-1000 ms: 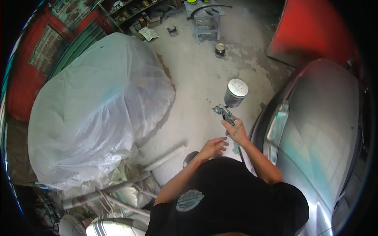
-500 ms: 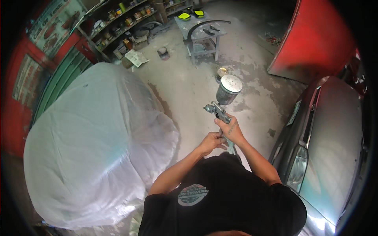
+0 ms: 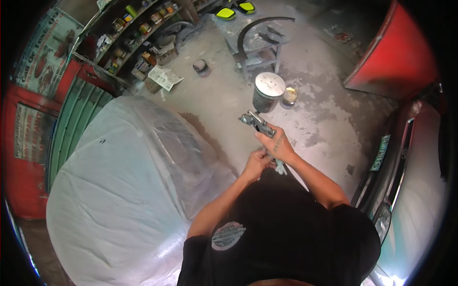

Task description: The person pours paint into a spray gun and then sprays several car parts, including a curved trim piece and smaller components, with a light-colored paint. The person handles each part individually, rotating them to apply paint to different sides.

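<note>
My right hand (image 3: 279, 143) is closed round the handle of a metal spray gun (image 3: 253, 120), which points to the left and has a large cup (image 3: 267, 94) with a silver lid on top. Just below it, my left hand (image 3: 257, 164) has its fingers pinched at the bottom of the gun's handle, around the hose fitting; exactly what they grip is partly hidden. A pale teal piece (image 3: 280, 168) hangs beside the fitting below my hands.
A plastic-covered bulky shape (image 3: 105, 195) fills the left. A car front (image 3: 410, 190) and a red panel (image 3: 391, 57) stand right. Ahead are a small table (image 3: 255, 59) with a dark curved piece, cans (image 3: 289, 100), a newspaper (image 3: 164, 77) and shelves (image 3: 129, 35).
My left hand has moved up from open fingers to a pinch at the gun's base. My view has swung toward the shelves, and the gun is higher in the picture.
</note>
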`<state>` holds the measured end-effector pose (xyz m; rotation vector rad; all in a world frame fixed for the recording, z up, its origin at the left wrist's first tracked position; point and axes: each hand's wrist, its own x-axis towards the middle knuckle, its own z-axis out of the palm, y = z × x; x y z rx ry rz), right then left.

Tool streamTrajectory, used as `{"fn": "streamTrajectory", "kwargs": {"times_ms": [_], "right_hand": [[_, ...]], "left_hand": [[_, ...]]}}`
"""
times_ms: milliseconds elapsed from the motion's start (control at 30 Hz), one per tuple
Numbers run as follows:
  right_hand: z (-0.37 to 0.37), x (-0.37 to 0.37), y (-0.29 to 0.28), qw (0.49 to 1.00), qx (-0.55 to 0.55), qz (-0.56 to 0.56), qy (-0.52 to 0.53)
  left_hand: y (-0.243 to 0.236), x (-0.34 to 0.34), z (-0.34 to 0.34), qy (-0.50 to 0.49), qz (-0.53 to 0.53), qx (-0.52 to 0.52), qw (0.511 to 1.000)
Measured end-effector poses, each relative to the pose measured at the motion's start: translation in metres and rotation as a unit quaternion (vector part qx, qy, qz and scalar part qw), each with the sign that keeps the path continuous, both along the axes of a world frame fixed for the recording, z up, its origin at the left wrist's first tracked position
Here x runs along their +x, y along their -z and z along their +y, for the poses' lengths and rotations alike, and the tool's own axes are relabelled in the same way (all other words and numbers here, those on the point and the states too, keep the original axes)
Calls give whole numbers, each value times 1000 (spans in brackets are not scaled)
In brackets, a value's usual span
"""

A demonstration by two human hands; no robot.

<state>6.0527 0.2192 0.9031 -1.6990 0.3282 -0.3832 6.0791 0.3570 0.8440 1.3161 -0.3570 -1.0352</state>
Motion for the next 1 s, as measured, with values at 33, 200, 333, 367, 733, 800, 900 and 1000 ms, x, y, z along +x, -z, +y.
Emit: {"fn": "streamTrajectory", "kwargs": {"times_ms": [33, 200, 333, 367, 733, 800, 900, 1000], "right_hand": [[-3, 28, -1, 1000, 22, 18, -11], [-19, 137, -18, 993, 52, 82, -61], [-35, 201, -17, 989, 23, 120, -78], [-40, 217, -16, 988, 27, 128, -77], [-68, 382, 3, 986, 55, 131, 86], [-66, 406, 6, 982, 23, 126, 140], [-62, 429, 1, 975, 80, 143, 151], [-61, 448, -18, 955, 105, 221, 171]], "left_hand": [[-2, 26, -3, -15, -1, 17, 1000], [31, 123, -15, -70, 97, -61, 991], [33, 178, -29, -94, 135, -90, 982], [34, 194, -33, -94, 138, -94, 981], [36, 417, -76, 134, 73, -78, 985], [26, 450, -70, 200, 69, -56, 976], [3, 505, -55, 308, 53, -12, 950], [-53, 559, -33, 400, -18, -55, 915]]}}
